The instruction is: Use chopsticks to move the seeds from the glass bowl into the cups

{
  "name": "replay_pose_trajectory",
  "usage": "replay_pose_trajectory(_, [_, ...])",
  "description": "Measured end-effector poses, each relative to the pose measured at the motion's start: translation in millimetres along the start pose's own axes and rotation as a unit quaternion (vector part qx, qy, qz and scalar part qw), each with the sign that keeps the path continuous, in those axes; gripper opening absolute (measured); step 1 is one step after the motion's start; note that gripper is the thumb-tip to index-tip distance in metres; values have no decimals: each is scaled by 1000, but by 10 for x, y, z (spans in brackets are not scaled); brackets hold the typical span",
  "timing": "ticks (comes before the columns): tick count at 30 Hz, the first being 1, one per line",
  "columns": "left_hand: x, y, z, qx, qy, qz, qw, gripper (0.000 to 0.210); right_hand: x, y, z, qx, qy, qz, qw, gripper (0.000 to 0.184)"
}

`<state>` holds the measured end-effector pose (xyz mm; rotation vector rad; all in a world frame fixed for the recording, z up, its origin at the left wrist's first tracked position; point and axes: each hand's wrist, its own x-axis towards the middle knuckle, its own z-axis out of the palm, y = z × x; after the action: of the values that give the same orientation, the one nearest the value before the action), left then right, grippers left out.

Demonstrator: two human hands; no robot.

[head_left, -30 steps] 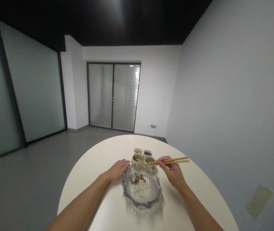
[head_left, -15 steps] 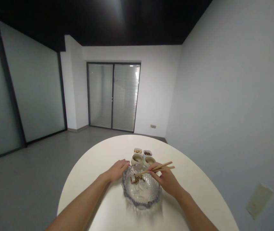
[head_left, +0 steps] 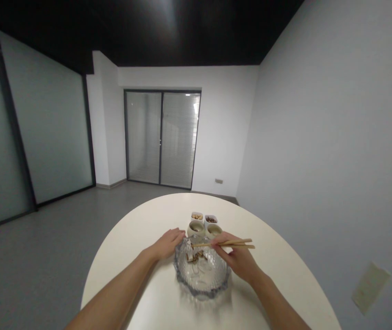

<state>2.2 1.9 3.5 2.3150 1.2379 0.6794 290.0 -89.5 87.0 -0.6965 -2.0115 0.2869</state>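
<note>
A clear, scalloped glass bowl [head_left: 202, 289] stands near the middle of the table, with several small brown pieces [head_left: 196, 257] lying on its bottom. At its upper left rim rests my left hand [head_left: 168, 243], fingers stretched out against the edge. Wooden chopsticks [head_left: 239, 244] are gripped in my right hand [head_left: 233, 254] over the bowl's right side. Their tips are above the far left part of the bowl, with a small reddish-brown piece at the ends. Behind the bowl stand two round cream cups [head_left: 196, 227], one holding a few dark bits; the right cup is partly hidden.
Two small white dishes stand farther back, one with pale nuts [head_left: 196, 216] and one with dark pieces [head_left: 211, 219]. They share the round white table [head_left: 140, 220]. A wall [head_left: 319, 160] runs along the right, and glass doors [head_left: 161, 137] are at the back.
The chopstick tips have risen from the pile toward the bowl's far rim, with a small piece at their ends. Their rear ends have lowered. My left hand has stayed put.
</note>
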Motion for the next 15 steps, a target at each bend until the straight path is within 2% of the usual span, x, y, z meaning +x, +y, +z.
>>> replay_pose_trajectory(6, [-3, -3, -3, 2, -6, -7, 1000, 67, -24, 189, -56, -4, 146, 6, 989, 14])
replay_pose_trajectory(9, [-4, 9, -9, -1, 5, 10, 1000, 65, -27, 316, -86, -15, 212, 18, 977, 15])
replay_pose_trajectory(12, [-12, 35, -16, 3, 14, 26, 1000, 67, -32, 448, -108, -35, 262, 31, 964, 18])
replay_pose_trajectory(15, [-22, 70, -27, 8, 17, 32, 999, 69, -41, 566, -116, -51, 286, 38, 956, 22])
